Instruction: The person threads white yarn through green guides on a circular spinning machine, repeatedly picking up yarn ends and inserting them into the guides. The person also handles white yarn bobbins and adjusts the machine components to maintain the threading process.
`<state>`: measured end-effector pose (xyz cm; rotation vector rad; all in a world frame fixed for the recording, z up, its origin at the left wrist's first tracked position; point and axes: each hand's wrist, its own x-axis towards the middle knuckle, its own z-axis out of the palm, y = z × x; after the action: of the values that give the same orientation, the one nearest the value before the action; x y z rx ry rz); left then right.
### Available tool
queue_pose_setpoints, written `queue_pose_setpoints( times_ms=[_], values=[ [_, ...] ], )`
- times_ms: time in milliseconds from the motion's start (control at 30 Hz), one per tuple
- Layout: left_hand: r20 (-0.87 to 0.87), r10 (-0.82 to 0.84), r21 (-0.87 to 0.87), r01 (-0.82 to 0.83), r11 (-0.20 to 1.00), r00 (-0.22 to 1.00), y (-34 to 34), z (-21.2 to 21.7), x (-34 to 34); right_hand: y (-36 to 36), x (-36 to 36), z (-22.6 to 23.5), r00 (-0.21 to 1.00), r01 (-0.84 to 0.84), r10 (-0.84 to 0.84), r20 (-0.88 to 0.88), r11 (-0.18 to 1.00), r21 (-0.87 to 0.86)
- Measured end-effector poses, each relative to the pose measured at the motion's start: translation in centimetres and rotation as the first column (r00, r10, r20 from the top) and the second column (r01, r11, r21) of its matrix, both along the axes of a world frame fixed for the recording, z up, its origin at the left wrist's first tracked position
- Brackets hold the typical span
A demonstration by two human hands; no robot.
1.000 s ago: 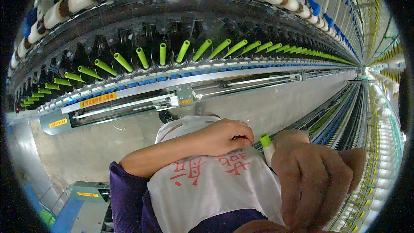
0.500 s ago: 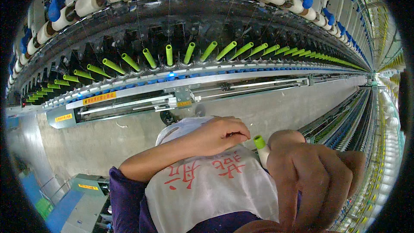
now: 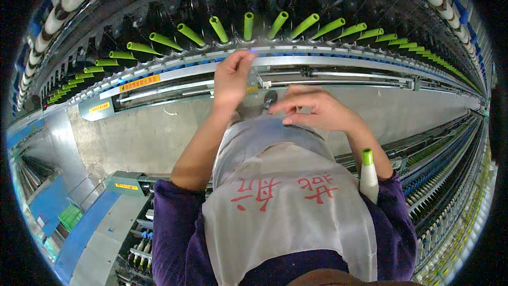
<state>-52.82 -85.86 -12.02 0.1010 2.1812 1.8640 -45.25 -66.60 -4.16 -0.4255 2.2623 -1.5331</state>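
My left hand [image 3: 233, 77] is raised in front of the spinning frame's metal rail [image 3: 328, 61]. Its thumb and fingertips are pressed together, and whatever lies between them is too small to make out. To its right, over my apron [image 3: 280, 175], my right hand [image 3: 312, 108] is a little blurred, its fingers apart and pointing left, holding nothing visible. A bobbin [image 3: 369, 177] with white yarn and a bare green top stands upright between the apron's edge and my right upper arm; what keeps it there is hidden. Beyond the rail stands a curved row of green bobbin tubes [image 3: 248, 26].
White roving rolls [image 3: 57, 24] hang along the frame's top. A second machine with bobbins [image 3: 450, 190] runs along the right. At lower left stand a grey and blue machine end [image 3: 100, 233] and a green crate [image 3: 70, 216]. Pale floor [image 3: 143, 143] shows between.
Both hands have moved forward from my chest toward the rail, and my right hand is now away from the bobbin. The view has shifted, bringing the tube row closer and higher.
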Motion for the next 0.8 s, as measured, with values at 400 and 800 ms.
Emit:
queue_pose_setpoints(
  times_ms=[400, 800],
  values=[
    [-0.302, -0.040, -0.557, -0.143, 0.818, 0.953, 0.4, -13.3, -2.4, 13.9, -1.1, -11.7, 0.479, 0.873, -0.681, 0.554, 0.439, -0.215],
    [-0.468, -0.144, -0.717, -0.279, 0.639, 0.872, 1.8, -16.4, -4.2, 14.5, 0.0, -16.9, 0.424, 0.889, -0.697, 0.579, 0.442, -0.118]
  ],
)
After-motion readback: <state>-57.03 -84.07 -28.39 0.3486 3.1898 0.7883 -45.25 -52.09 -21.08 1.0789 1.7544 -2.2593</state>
